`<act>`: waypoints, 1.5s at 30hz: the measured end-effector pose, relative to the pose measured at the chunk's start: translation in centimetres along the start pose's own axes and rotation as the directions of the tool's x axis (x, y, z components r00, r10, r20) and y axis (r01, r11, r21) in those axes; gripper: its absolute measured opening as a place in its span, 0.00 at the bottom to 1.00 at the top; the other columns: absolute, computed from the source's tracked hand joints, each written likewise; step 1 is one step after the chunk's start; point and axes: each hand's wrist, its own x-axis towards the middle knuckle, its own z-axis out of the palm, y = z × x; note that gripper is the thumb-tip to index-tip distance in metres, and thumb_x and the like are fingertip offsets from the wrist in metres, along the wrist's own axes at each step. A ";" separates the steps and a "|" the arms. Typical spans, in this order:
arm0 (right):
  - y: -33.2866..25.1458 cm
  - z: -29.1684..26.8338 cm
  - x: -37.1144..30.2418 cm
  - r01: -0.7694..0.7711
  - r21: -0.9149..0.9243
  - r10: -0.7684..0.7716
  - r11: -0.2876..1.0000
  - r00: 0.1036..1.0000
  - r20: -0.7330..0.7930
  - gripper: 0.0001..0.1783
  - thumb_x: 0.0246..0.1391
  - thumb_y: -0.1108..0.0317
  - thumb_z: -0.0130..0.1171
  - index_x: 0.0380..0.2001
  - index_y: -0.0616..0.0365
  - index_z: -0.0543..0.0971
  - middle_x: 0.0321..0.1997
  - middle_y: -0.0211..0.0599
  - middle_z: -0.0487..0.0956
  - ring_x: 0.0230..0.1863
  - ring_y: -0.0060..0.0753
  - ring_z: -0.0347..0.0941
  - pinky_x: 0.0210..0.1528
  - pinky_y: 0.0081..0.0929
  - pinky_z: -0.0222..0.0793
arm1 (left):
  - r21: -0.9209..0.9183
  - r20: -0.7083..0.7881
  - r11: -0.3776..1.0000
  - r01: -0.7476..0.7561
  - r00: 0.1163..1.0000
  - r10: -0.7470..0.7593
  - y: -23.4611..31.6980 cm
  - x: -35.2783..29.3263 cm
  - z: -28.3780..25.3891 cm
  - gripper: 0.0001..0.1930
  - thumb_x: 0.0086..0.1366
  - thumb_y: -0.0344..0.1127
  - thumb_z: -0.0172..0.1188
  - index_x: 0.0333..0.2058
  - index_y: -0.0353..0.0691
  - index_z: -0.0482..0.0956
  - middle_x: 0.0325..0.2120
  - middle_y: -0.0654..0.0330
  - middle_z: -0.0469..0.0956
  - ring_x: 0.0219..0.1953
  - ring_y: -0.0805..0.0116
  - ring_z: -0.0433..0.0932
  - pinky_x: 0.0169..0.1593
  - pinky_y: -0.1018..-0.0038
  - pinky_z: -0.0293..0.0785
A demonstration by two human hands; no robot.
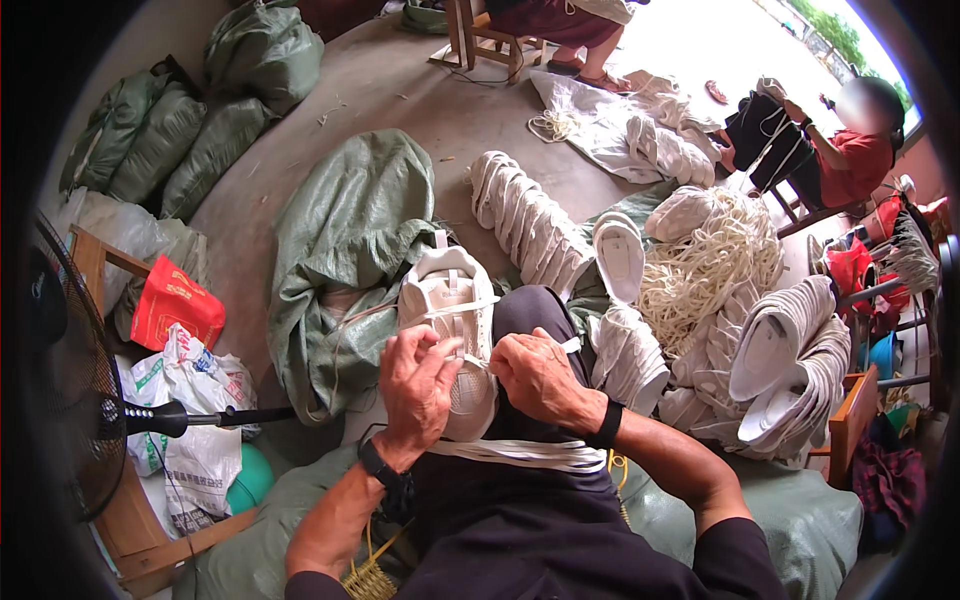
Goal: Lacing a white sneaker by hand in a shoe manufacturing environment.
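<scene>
A white shoe upper [448, 290] lies on my leg with its heel end pointing away from me. Flat white lace crosses its opening. My left hand [415, 390] is over the upper's left side, thumb and fingers pinched together at the lace near the tongue. On the other side my right hand [545, 378] is closed around the white shoelace, a short bit of which sticks out past the knuckles. A bundle of loose white laces [520, 456] lies across my lap.
Stacked white shoe uppers [525, 220] and a large heap of pale laces [710, 265] lie to the right. A green woven sack [350, 240] sits ahead-left. A fan [75, 380] stands at the left. Two other people sit farther off, one in a red top [855, 160].
</scene>
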 end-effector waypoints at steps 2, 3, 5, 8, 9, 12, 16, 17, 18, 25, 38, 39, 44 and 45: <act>0.0 0.1 0.0 0.000 0.005 0.000 1.000 1.000 -0.028 0.04 0.52 0.72 0.59 0.27 0.57 0.74 0.25 0.42 0.77 0.31 0.47 0.75 0.39 0.41 0.63 | 0.003 0.014 0.999 -0.034 0.999 0.034 0.1 0.3 0.0 0.08 0.53 0.29 0.71 0.33 0.41 0.84 0.37 0.62 0.73 0.39 0.61 0.72 0.45 0.64 0.69; 0.1 0.1 0.0 0.001 0.011 -0.001 1.000 0.998 -0.055 0.04 0.52 0.72 0.59 0.27 0.57 0.74 0.24 0.43 0.78 0.30 0.48 0.75 0.38 0.41 0.63 | 0.002 0.019 0.999 -0.046 0.999 0.046 -0.1 0.3 0.2 0.08 0.53 0.27 0.70 0.33 0.40 0.84 0.37 0.60 0.73 0.38 0.60 0.72 0.44 0.64 0.70; 0.1 0.4 0.0 -0.033 0.009 0.033 0.999 0.997 -0.073 0.04 0.52 0.72 0.59 0.26 0.57 0.74 0.24 0.43 0.78 0.28 0.49 0.75 0.37 0.42 0.63 | -0.004 0.025 0.998 -0.059 0.998 0.059 -0.5 0.2 0.7 0.08 0.53 0.25 0.70 0.34 0.39 0.84 0.36 0.59 0.73 0.38 0.59 0.72 0.43 0.65 0.71; 0.0 0.2 0.0 -0.064 0.004 0.064 0.998 0.995 -0.074 0.05 0.53 0.71 0.58 0.26 0.57 0.74 0.23 0.44 0.78 0.27 0.51 0.74 0.35 0.42 0.63 | -0.072 0.049 0.997 -0.005 0.999 0.008 -0.8 -0.2 0.7 0.08 0.53 0.24 0.69 0.33 0.38 0.84 0.35 0.58 0.73 0.39 0.58 0.72 0.44 0.65 0.71; -0.1 0.1 0.0 -0.066 -0.004 0.066 0.998 0.996 -0.058 0.06 0.53 0.70 0.58 0.25 0.57 0.74 0.23 0.45 0.78 0.26 0.51 0.74 0.34 0.42 0.63 | -0.093 0.050 0.996 -0.003 0.999 0.008 -0.6 -0.2 0.5 0.07 0.54 0.24 0.69 0.33 0.38 0.83 0.34 0.58 0.73 0.39 0.58 0.72 0.44 0.65 0.70; 0.1 0.0 0.3 -0.060 -0.030 0.059 0.998 0.998 -0.011 0.06 0.54 0.70 0.57 0.25 0.58 0.74 0.23 0.45 0.78 0.26 0.52 0.74 0.34 0.42 0.64 | -0.118 0.051 0.993 -0.007 0.999 0.013 -0.7 0.0 0.6 0.06 0.55 0.25 0.68 0.32 0.37 0.82 0.34 0.58 0.73 0.38 0.57 0.72 0.44 0.64 0.70; -0.3 -0.7 0.8 -0.054 -0.025 0.055 0.998 0.997 0.054 0.06 0.54 0.70 0.56 0.25 0.59 0.74 0.23 0.47 0.78 0.27 0.54 0.74 0.34 0.43 0.64 | -0.112 0.005 0.993 -0.026 1.000 0.026 -0.9 -0.3 1.1 0.06 0.55 0.26 0.68 0.32 0.38 0.81 0.33 0.58 0.73 0.37 0.56 0.71 0.43 0.63 0.69; -0.3 -0.8 0.9 -0.052 -0.013 0.053 0.999 0.995 0.085 0.06 0.54 0.70 0.56 0.25 0.60 0.74 0.23 0.49 0.78 0.27 0.55 0.75 0.34 0.46 0.65 | -0.113 0.003 0.993 -0.026 1.000 0.026 -0.9 -0.4 1.2 0.06 0.55 0.26 0.68 0.32 0.38 0.81 0.33 0.58 0.73 0.37 0.56 0.71 0.43 0.63 0.69; -0.4 -0.9 1.0 -0.050 0.000 0.050 0.999 0.992 0.116 0.07 0.53 0.70 0.55 0.25 0.61 0.75 0.22 0.51 0.78 0.27 0.57 0.76 0.34 0.48 0.66 | -0.103 0.001 0.994 -0.030 1.000 0.031 -1.0 -0.5 1.3 0.06 0.55 0.26 0.68 0.32 0.39 0.81 0.32 0.58 0.73 0.37 0.56 0.71 0.43 0.63 0.69; -0.6 0.0 1.9 -0.237 -0.050 0.242 0.970 0.957 0.159 0.08 0.51 0.68 0.59 0.26 0.63 0.78 0.21 0.52 0.79 0.28 0.59 0.79 0.32 0.49 0.71 | -0.081 -0.025 0.994 -0.069 0.997 0.067 -1.1 -0.4 1.6 0.06 0.55 0.27 0.68 0.32 0.41 0.82 0.33 0.59 0.75 0.36 0.57 0.72 0.43 0.63 0.70; -0.6 -3.3 5.1 0.503 -0.290 -0.454 0.814 0.863 0.221 0.21 0.41 0.68 0.68 0.42 0.55 0.77 0.47 0.36 0.74 0.59 0.43 0.68 0.69 0.49 0.53 | -0.017 0.047 0.979 -0.202 0.978 0.203 -2.7 -0.7 0.8 0.14 0.64 0.32 0.61 0.49 0.42 0.83 0.40 0.60 0.73 0.41 0.59 0.71 0.47 0.63 0.67; -0.4 -3.3 5.6 0.502 -0.292 -0.453 0.814 0.863 0.223 0.21 0.41 0.68 0.68 0.42 0.55 0.77 0.47 0.36 0.74 0.59 0.43 0.68 0.69 0.49 0.53 | -0.019 0.045 0.979 -0.202 0.978 0.203 -2.8 -0.8 0.9 0.14 0.64 0.32 0.61 0.49 0.42 0.83 0.40 0.60 0.73 0.41 0.59 0.71 0.47 0.63 0.67; 0.5 -2.7 6.9 0.666 -0.120 -0.599 0.736 0.724 0.342 0.11 0.48 0.66 0.58 0.38 0.50 0.79 0.34 0.31 0.74 0.46 0.36 0.70 0.58 0.39 0.60 | 0.126 0.047 0.943 -0.307 0.952 0.303 -3.5 -1.5 1.4 0.17 0.58 0.32 0.65 0.48 0.42 0.82 0.43 0.59 0.74 0.45 0.57 0.71 0.50 0.59 0.67; 0.4 -2.8 7.0 0.666 -0.113 -0.589 0.737 0.715 0.376 0.11 0.49 0.66 0.58 0.38 0.49 0.79 0.32 0.30 0.73 0.44 0.36 0.70 0.56 0.38 0.61 | 0.126 0.046 0.944 -0.306 0.952 0.302 -3.6 -1.5 1.4 0.17 0.58 0.32 0.65 0.48 0.42 0.82 0.43 0.59 0.74 0.45 0.57 0.71 0.50 0.59 0.67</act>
